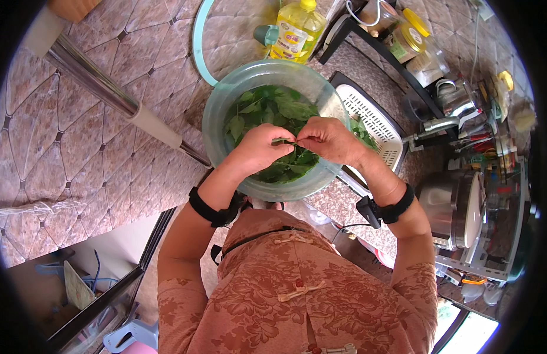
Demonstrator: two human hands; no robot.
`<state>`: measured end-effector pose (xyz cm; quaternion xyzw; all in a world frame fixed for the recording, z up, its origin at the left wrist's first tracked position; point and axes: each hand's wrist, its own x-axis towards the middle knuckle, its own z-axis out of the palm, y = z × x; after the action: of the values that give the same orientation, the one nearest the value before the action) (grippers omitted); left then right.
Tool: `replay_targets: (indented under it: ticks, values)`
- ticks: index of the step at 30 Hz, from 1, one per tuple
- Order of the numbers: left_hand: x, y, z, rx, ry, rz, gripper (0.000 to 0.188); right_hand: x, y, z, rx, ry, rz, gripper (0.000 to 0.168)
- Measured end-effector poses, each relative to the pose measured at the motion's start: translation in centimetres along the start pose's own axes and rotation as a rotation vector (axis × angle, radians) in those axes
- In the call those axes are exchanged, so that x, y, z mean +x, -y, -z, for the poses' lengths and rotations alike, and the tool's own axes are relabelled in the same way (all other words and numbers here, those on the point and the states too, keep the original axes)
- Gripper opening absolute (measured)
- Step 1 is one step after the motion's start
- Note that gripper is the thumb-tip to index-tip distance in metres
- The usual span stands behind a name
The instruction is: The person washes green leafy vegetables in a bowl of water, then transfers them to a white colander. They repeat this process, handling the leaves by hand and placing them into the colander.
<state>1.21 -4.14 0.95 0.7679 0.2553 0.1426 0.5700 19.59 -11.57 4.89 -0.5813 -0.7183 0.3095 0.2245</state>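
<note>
A translucent green plastic basin (211,128) in front of me holds a mass of leafy greens (295,106), which look wet. Above the greens, my left hand (262,148) pinches a small leaf sprig (282,140) between thumb and fingers. My right hand (329,140) meets it fingertip to fingertip, pinching the sprig's other end. The hands partly cover the basin's middle. Just right of the basin, a white slotted plastic basket (366,104) holds more green leaves (361,132), partly hidden by my right hand and the basin's rim.
Beyond the basin stands a yellow bottle of detergent (295,35) beside a teal cup (266,34). A metal pole (92,73) slants in from the left. Right are a black rack (388,66) with jars, a metal tap (433,126) and a large cooker (450,208).
</note>
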Motion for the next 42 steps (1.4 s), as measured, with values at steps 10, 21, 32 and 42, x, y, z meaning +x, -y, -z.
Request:
replay_targets:
  ticks: [10,21,32,42]
  values:
    - [0.2,-0.1,0.0,-0.055,0.036,0.038,0.014,-0.1,0.2,-0.5,0.154,-0.061,-0.107,0.007]
    - [-0.6,-1.4,1.6,-0.603,0.044,0.346,0.017,0.2,-0.4,-0.9,0.382,-0.124,-0.286,0.009]
    - [0.2,0.3,2.0,-0.442,0.048,0.205,0.019,1.5,1.1,-1.1,-0.285,-0.197,0.337,0.026]
    - [0.4,-0.5,2.6,-0.177,0.042,0.168,0.019,1.9,1.8,-1.3,-0.591,-0.195,0.327,0.008]
